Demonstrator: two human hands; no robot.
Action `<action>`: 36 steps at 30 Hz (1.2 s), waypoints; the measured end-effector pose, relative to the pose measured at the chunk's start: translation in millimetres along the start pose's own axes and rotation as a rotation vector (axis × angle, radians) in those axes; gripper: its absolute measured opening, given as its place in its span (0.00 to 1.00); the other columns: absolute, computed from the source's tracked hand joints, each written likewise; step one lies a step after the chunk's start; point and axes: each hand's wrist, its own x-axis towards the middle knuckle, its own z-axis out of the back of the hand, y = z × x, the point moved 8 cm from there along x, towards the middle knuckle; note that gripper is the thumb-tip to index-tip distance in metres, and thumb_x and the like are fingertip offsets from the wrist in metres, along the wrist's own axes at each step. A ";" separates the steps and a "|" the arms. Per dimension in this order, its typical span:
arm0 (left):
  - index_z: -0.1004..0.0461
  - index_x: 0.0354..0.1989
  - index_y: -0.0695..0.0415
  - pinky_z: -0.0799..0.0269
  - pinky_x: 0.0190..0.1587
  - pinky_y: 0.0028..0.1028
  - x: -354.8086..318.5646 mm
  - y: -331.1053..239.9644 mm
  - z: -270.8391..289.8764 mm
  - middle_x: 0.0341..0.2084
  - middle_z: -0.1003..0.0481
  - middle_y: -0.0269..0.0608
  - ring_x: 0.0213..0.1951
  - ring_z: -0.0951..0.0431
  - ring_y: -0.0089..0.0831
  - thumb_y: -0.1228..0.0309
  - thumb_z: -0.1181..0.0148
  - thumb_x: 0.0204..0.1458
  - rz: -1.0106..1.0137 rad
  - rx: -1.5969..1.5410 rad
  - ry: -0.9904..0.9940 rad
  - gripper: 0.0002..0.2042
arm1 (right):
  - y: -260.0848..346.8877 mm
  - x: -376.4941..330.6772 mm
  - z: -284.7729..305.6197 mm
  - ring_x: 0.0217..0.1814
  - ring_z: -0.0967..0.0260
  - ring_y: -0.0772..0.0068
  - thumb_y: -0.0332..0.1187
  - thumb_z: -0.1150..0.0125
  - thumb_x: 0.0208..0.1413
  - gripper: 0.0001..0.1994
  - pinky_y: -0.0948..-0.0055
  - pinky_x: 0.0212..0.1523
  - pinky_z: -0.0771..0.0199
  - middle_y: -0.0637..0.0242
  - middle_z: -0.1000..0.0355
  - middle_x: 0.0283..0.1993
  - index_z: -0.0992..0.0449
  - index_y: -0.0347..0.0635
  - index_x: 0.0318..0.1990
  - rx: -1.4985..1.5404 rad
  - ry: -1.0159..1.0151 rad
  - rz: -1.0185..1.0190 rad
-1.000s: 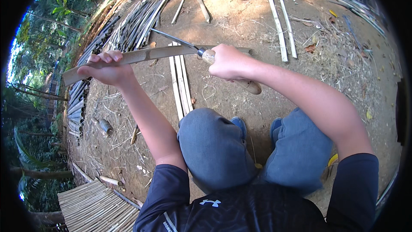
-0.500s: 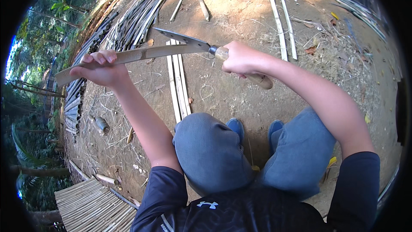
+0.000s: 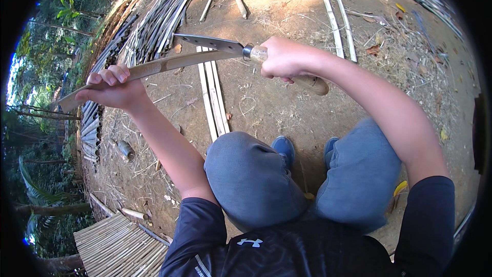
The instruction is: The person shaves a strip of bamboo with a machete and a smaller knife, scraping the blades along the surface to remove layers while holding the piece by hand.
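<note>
One split bamboo strip [image 3: 179, 61] is held up above the dirt ground [image 3: 266, 110], clamped near its left end by the curled fingers of the left hand [image 3: 115, 88]. At the strip's right end a broad-bladed knife [image 3: 212, 43] is held at a narrow angle by the right hand [image 3: 282, 59], its fingers wrapped around the wooden handle; whether the edge is touching the strip cannot be told. Control is probably best served by a shallow blade angle and a firmly braced strip. Because the knife's point is aimed leftward along the strip, the left fingers are best kept well out of its line. More room for strokes seems to be offered beyond the strip's right end than on its near side, where the left knee [image 3: 253, 174] is placed.
</note>
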 end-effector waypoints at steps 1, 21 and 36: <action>0.24 0.22 0.49 0.39 0.12 0.27 1.0 2.0 2.9 0.07 0.34 0.31 0.08 0.34 0.27 0.30 0.66 0.55 0.007 -0.017 0.010 0.36 | -2.6 1.4 0.2 0.16 0.34 0.74 0.24 0.43 0.45 0.08 0.71 0.15 0.31 0.63 0.33 0.21 0.31 0.31 0.34 -0.004 -0.001 0.002; 0.30 0.21 0.48 0.38 0.13 0.25 -4.4 -2.4 26.6 0.08 0.38 0.29 0.09 0.35 0.28 0.29 0.65 0.55 -0.026 0.067 -0.169 0.34 | 8.4 5.9 -12.5 0.22 0.31 0.69 0.25 0.47 0.47 0.10 0.65 0.23 0.28 0.60 0.31 0.23 0.28 0.31 0.38 -0.155 -0.083 0.041; 0.29 0.23 0.48 0.37 0.14 0.26 -0.4 -1.5 25.2 0.09 0.36 0.29 0.10 0.33 0.28 0.30 0.64 0.55 -0.013 0.037 -0.085 0.33 | -48.8 23.4 -8.7 0.24 0.27 0.63 0.30 0.48 0.50 0.16 0.64 0.26 0.26 0.53 0.27 0.26 0.27 0.21 0.40 -0.044 -0.060 -0.078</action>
